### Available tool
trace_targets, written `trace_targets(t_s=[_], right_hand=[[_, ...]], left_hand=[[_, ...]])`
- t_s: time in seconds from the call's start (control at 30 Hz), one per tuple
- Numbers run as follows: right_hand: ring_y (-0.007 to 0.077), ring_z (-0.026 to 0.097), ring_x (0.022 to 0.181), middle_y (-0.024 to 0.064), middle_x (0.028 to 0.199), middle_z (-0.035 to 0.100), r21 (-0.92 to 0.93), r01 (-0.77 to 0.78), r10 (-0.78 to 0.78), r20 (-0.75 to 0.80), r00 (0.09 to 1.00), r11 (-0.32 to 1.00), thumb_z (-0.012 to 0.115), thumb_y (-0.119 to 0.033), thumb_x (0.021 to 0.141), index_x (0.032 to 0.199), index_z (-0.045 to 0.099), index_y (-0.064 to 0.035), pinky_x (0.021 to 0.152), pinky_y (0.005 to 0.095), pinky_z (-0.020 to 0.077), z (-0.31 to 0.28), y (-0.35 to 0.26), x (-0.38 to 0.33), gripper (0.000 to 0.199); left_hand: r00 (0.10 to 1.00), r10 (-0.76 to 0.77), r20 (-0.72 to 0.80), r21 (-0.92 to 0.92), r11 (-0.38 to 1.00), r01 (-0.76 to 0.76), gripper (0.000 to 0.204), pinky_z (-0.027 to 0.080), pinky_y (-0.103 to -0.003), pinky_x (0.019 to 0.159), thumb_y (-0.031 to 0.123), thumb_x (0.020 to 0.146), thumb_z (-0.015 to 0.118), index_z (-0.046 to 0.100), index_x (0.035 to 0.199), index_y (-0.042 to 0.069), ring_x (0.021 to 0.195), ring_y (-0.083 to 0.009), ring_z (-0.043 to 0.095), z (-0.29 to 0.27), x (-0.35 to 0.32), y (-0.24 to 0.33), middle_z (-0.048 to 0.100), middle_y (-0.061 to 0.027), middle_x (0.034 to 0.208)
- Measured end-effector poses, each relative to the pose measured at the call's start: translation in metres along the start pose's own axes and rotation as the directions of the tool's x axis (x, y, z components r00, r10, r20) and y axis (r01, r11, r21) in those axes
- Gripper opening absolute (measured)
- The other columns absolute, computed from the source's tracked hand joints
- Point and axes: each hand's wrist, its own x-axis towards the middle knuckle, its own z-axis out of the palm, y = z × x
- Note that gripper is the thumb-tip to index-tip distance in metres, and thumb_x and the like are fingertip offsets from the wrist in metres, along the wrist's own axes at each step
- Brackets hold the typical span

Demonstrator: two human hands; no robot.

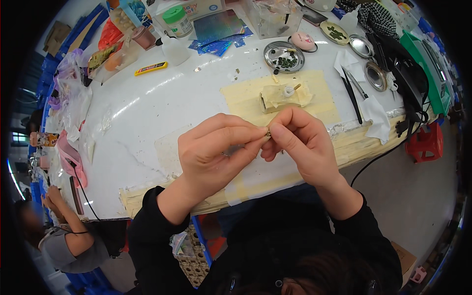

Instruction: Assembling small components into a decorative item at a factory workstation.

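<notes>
Over the near edge of the white table, my left hand (pixel 211 147) and my right hand (pixel 302 145) meet, thumbs and fingers pinched together. Between their fingertips is a tiny dark gold-coloured piece (pixel 268 133), mostly covered by the fingers, so its kind cannot be made out. Just beyond the hands stands a small block (pixel 271 102) wrapped in cream tape. A little white cup (pixel 289 91) with a short stick in it rests on top. Farther back, a round metal dish (pixel 269 63) holds small dark green pieces.
Black tweezers (pixel 352 101) and a silver tool (pixel 355 82) lie at the right near a white cloth (pixel 375 118). Farther left are a yellow box (pixel 151 68), a squeeze bottle (pixel 173 50) and a green-lidded jar (pixel 178 22). Another person's hands (pixel 54 200) show at far left.
</notes>
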Motion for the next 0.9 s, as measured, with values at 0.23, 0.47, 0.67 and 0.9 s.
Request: trace_targets(t_s=[0.23,0.47,0.67,0.9], right_hand=[[0.0178,0.061,0.064,0.0102,0.076,0.06,-0.788,0.529,-0.646,0.229,0.728,0.317,0.068,-0.003,0.086,0.088,0.06,-0.0003,0.055,0.028,0.0474,0.006,0.012,0.005,0.009],[0.0077,0.059,0.069,0.0032,0.079,0.062,-0.032,0.013,-0.012,0.031,0.999,0.999,0.058,-0.009,0.097,0.094,0.056,0.0004,0.064,0.0229,0.0503,0.003,-0.003,-0.001,0.01],[0.0109,0.061,0.066,0.0052,0.078,0.062,-0.6,0.379,-0.432,0.061,0.9,0.705,0.064,-0.004,0.091,0.09,0.057,0.0016,0.061,0.0248,0.0511,0.004,0.006,0.0,0.009],[0.0219,0.061,0.062,0.0104,0.076,0.062,-0.512,0.334,-0.379,0.018,0.925,0.792,0.067,0.003,0.083,0.087,0.06,0.0013,0.056,0.0305,0.0495,0.005,0.013,0.0,0.008]], left_hand=[[0.995,0.088,0.042,0.27,0.958,-0.096,0.024,0.053,-0.026,0.06,-0.006,0.069,0.077,0.071,0.091,0.001,0.069,-0.019,0.066,-0.001,-0.003,0.005,0.068,-0.009,0.082],[0.98,0.198,-0.017,0.214,0.958,-0.19,0.027,0.053,-0.027,0.057,-0.005,0.066,0.077,0.071,0.092,0.002,0.068,-0.0197,0.066,0.002,-0.001,0.002,0.068,-0.0079,0.083],[0.965,0.254,0.057,0.308,0.915,-0.259,0.026,0.054,-0.027,0.06,-0.008,0.07,0.076,0.069,0.094,-0.001,0.07,-0.0222,0.067,0.001,0.0,0.006,0.069,-0.0121,0.085],[0.968,0.237,0.079,0.384,0.889,-0.249,0.026,0.053,-0.028,0.056,-0.006,0.064,0.076,0.068,0.089,-0.002,0.065,-0.0217,0.064,0.002,-0.004,0.006,0.065,-0.0096,0.079]])
